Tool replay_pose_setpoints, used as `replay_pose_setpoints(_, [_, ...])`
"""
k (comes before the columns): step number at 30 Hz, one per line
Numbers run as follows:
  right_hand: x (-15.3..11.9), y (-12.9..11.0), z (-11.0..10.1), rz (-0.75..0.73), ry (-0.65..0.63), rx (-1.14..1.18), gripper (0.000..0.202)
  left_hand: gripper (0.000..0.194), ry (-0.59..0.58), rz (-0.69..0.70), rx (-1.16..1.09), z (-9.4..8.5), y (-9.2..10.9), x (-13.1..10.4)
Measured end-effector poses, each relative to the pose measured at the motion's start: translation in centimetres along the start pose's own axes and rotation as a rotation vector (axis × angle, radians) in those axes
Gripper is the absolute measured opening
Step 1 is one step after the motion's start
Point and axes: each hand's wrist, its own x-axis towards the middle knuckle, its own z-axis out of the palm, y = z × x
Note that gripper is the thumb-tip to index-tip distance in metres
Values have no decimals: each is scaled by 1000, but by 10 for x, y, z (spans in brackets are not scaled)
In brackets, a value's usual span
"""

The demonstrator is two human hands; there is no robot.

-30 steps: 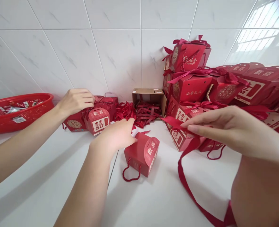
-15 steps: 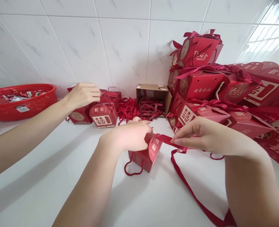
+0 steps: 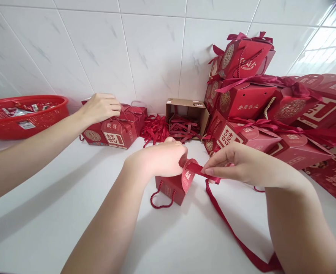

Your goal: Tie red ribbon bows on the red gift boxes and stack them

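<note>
A small red gift box [image 3: 172, 189] with gold lettering and a twisted cord handle [image 3: 162, 206] stands on the white table. My left hand [image 3: 164, 158] is closed over its top, its fingertips partly hidden behind the lid flaps. Between thumb and fingers, my right hand [image 3: 227, 163] pinches a dark red ribbon [image 3: 195, 169] close to the box's rounded flap. The ribbon's long tail [image 3: 236, 236] hangs below that hand and curves toward the near side of the table.
Another person's hand [image 3: 101, 108] rests at a row of red boxes [image 3: 116, 137] on the left. Beyond are a red basket [image 3: 42, 120] of small packets, loose ribbons [image 3: 155, 129] and a cardboard box [image 3: 189, 102] of ribbons. Bow-tied boxes [image 3: 246, 101] are stacked at right.
The box with the white-and-gold panel at left has moved into line with its neighbours beside the other person's hand. My right hand has shifted slightly left with the ribbon.
</note>
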Motion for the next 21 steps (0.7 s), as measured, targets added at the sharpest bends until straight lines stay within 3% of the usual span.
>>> replay_pose_setpoints(3, [2, 0, 2, 11, -9, -9, 31, 20, -146, 36, 77, -2, 1, -1])
replay_pose_setpoints(12, [7, -3, 9, -6, -27, -2, 26, 12, -146, 67, 125, -2, -1, 3])
replay_pose_setpoints(15, [8, -5, 11, 5, 61, 49, 20, 11, -9, 196, 124, -3, -3, 3])
replay_pose_setpoints(19, [12, -5, 14, 10, 348, 116, 30, 15, 358, 361, 97, -10, 6, 0])
replay_pose_setpoints(21, [17, -3, 15, -79, 315, 220, 32, 16, 472, 380, 64, -12, 13, -4])
